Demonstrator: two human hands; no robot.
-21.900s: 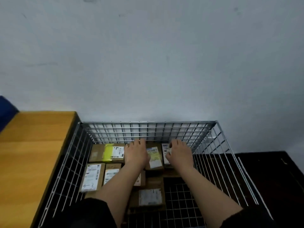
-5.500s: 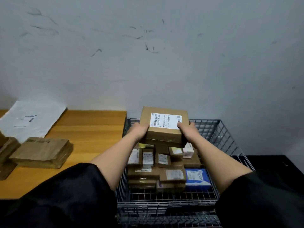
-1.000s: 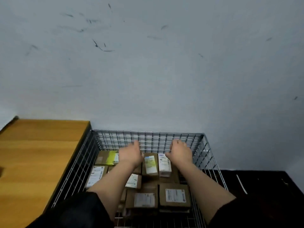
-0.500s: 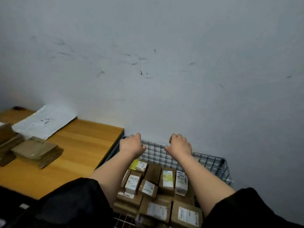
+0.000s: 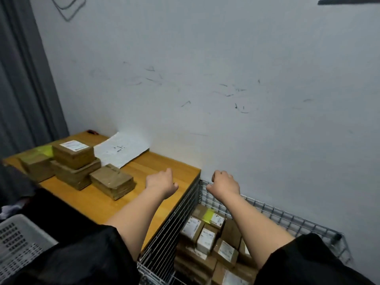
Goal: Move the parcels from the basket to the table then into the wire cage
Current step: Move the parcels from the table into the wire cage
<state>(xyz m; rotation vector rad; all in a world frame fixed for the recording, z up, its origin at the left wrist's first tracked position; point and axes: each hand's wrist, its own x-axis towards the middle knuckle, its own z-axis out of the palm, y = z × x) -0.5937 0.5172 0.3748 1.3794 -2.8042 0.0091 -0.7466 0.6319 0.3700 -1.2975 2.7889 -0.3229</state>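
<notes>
Several brown cardboard parcels [image 5: 72,167] are stacked on the wooden table [image 5: 164,165] at the left. One flat brown parcel [image 5: 112,183] lies closest to my hands. The wire cage [image 5: 287,218] stands against the table's right end and holds several labelled parcels [image 5: 205,231]. My left hand [image 5: 162,182] hovers over the table's right end, fingers loosely curled, holding nothing. My right hand [image 5: 225,185] hangs above the cage's far left corner, also empty with loosely curled fingers. A corner of the white plastic basket [image 5: 18,241] shows at the lower left.
A white poly mailer [image 5: 120,149] lies flat on the table against the wall. A grey curtain [image 5: 22,79] hangs at the left. The scuffed white wall runs right behind the table and cage.
My view has swung left toward the table. Both empty hands have risen out of the cage and moved left, the left one now over the table.
</notes>
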